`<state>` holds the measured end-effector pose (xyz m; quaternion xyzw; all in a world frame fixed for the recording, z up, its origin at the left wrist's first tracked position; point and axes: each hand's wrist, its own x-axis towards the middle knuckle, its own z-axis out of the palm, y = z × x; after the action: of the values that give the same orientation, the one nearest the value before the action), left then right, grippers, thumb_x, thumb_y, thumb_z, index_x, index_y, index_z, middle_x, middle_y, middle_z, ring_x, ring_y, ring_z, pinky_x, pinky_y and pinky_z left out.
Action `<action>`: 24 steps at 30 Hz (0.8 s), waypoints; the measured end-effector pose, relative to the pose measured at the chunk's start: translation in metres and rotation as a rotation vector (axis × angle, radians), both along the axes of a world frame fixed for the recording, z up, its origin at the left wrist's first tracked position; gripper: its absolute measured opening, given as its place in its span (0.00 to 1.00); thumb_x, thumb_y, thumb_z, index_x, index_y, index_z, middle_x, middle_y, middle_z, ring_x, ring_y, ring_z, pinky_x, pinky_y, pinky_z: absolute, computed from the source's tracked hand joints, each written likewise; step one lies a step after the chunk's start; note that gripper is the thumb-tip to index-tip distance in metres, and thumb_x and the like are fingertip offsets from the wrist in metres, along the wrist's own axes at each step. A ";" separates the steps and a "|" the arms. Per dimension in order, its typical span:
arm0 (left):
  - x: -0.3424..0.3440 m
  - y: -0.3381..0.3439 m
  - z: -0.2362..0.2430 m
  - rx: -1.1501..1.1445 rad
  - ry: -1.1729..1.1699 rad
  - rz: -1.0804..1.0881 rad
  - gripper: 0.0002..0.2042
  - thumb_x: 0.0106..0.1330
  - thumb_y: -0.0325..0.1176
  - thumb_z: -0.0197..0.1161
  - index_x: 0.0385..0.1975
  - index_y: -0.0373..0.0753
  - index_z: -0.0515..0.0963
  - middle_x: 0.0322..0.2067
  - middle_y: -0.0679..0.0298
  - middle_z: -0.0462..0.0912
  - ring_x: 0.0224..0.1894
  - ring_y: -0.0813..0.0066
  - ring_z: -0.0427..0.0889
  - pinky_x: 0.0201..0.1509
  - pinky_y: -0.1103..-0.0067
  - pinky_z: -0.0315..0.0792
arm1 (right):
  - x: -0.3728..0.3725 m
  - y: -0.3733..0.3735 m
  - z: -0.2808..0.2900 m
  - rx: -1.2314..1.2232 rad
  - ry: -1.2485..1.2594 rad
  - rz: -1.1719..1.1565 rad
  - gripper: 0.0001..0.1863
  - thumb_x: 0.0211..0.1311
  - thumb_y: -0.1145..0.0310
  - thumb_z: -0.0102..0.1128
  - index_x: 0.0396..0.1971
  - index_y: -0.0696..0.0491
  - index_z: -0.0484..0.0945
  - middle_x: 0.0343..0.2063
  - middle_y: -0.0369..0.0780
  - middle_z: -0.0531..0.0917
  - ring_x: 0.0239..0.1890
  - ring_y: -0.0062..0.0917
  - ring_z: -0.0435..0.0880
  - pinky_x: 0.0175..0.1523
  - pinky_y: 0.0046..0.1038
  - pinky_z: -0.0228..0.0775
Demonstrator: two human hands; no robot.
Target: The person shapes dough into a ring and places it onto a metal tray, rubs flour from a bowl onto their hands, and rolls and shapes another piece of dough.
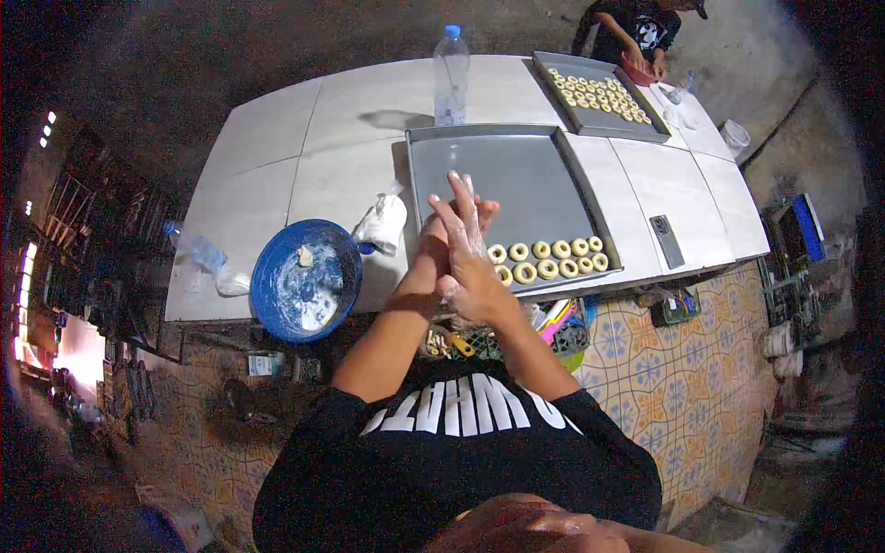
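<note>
My two hands meet palm to palm, dusted with flour, over the near left part of a grey metal tray (498, 184). My right hand (468, 267) lies on top, its fingers stretched out and spread. Beneath it is my left hand (431, 247), mostly covered, with stretched fingertips showing past the right hand. Whether anything lies between the palms is hidden. Just right of my hands, pale dough rings (547, 268) stand in two rows along the tray's near edge. To the left, a blue basin (261, 276) holds white flour and a small piece of dough (305, 256).
A white bag (383, 224) sits between basin and tray; a clear bottle (451, 78) stands behind the tray. Right lies a phone (666, 241). Farther off, a person (636, 32) works beside a second tray (590, 129) of dough rings. A crate (489, 343) is below the table edge.
</note>
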<state>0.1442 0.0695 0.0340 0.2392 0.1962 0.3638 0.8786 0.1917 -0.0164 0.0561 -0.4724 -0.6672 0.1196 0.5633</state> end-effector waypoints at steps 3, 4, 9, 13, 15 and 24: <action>-0.011 0.023 -0.024 -0.124 -1.001 -0.589 0.25 0.79 0.48 0.50 0.65 0.34 0.70 0.64 0.47 0.74 0.71 0.50 0.69 0.79 0.61 0.62 | -0.007 0.000 -0.001 -0.010 0.047 0.023 0.55 0.65 0.20 0.31 0.76 0.51 0.55 0.79 0.55 0.47 0.81 0.54 0.40 0.79 0.57 0.31; -0.014 0.018 -0.021 0.097 -0.710 -0.416 0.25 0.80 0.47 0.48 0.66 0.34 0.69 0.66 0.46 0.73 0.71 0.49 0.68 0.79 0.62 0.61 | -0.006 0.001 -0.002 -0.005 0.068 0.007 0.55 0.66 0.20 0.31 0.76 0.51 0.55 0.78 0.54 0.48 0.81 0.54 0.40 0.79 0.57 0.31; -0.009 -0.034 0.009 0.225 -0.016 -0.070 0.29 0.82 0.50 0.44 0.73 0.37 0.64 0.71 0.57 0.69 0.72 0.67 0.68 0.77 0.71 0.59 | 0.022 0.018 0.006 0.083 0.141 -0.199 0.53 0.69 0.23 0.29 0.75 0.56 0.59 0.78 0.52 0.53 0.81 0.49 0.42 0.80 0.51 0.33; -0.016 -0.028 0.022 0.421 -0.131 0.024 0.31 0.83 0.51 0.38 0.75 0.33 0.60 0.75 0.56 0.63 0.76 0.68 0.61 0.80 0.73 0.50 | 0.011 0.006 0.005 0.004 0.169 -0.079 0.54 0.69 0.23 0.27 0.76 0.56 0.56 0.78 0.53 0.52 0.82 0.49 0.39 0.81 0.50 0.30; -0.015 -0.003 0.029 0.590 -0.064 0.114 0.32 0.83 0.52 0.35 0.75 0.32 0.58 0.77 0.55 0.58 0.79 0.68 0.54 0.82 0.74 0.43 | -0.006 -0.003 0.003 0.070 0.135 0.134 0.54 0.69 0.23 0.27 0.77 0.57 0.53 0.79 0.53 0.50 0.82 0.47 0.39 0.81 0.49 0.29; -0.020 -0.033 0.034 0.846 -0.070 0.094 0.39 0.80 0.59 0.39 0.79 0.34 0.48 0.80 0.54 0.47 0.82 0.63 0.42 0.83 0.69 0.34 | 0.005 0.011 0.004 0.065 0.264 -0.041 0.50 0.72 0.32 0.35 0.79 0.56 0.47 0.80 0.51 0.43 0.82 0.45 0.38 0.82 0.46 0.29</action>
<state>0.1241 0.0364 0.0678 0.5568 0.0106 0.4598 0.6917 0.1962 -0.0055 0.0604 -0.4475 -0.5812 0.1475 0.6635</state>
